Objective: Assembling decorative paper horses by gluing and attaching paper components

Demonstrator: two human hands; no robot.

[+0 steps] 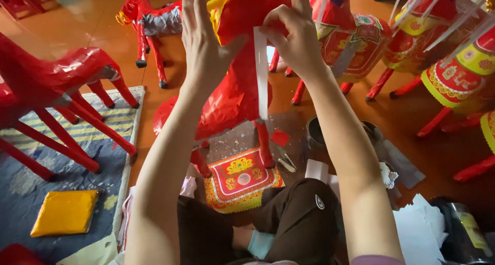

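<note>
A red paper horse [232,84] stands in front of me on thin red legs. My left hand [203,38] lies flat against its upper body, fingers spread and pointing up. My right hand [294,35] pinches the top of a long white paper strip [261,74] against the horse; the strip hangs straight down its flank. A red and gold patterned paper panel [241,180] lies on the floor under the horse, between its legs. My knees in dark trousers [289,221] sit just behind the panel.
Several more red paper horses stand around: one at left [56,84] over a striped blue mat [77,156], one at the back [149,22], decorated ones at right [443,64]. A yellow packet [64,212], a round tin [317,133], scissors [286,162] and white paper scraps [420,229] lie on the floor.
</note>
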